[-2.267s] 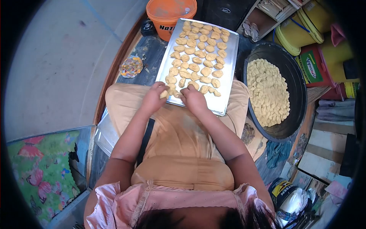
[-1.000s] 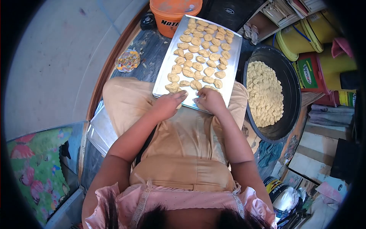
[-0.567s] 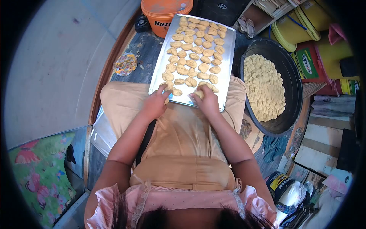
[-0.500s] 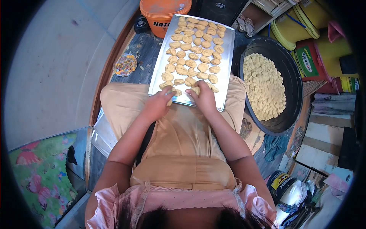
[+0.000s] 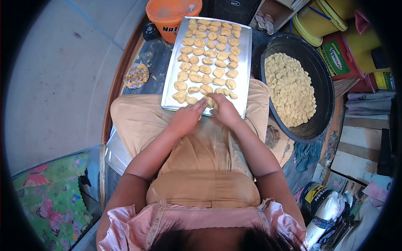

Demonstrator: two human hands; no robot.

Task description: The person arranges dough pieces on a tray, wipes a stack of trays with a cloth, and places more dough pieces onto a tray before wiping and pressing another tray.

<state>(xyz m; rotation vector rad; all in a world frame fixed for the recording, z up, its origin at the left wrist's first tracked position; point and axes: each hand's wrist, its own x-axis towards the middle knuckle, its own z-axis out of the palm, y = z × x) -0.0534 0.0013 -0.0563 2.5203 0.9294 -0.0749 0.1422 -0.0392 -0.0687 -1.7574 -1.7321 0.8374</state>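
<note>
At the tray's (image 5: pixel 242 75) near edge, the right hand (image 5: pixel 226 112) pinched a dough piece (image 5: pixel 209 101), the left hand (image 5: pixel 186 119) touching it with fingers extended; pressing might tip the knee-borne tray, spilling rows.

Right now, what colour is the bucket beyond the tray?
The bucket is orange with dark lettering, seen best in the head view.
</note>
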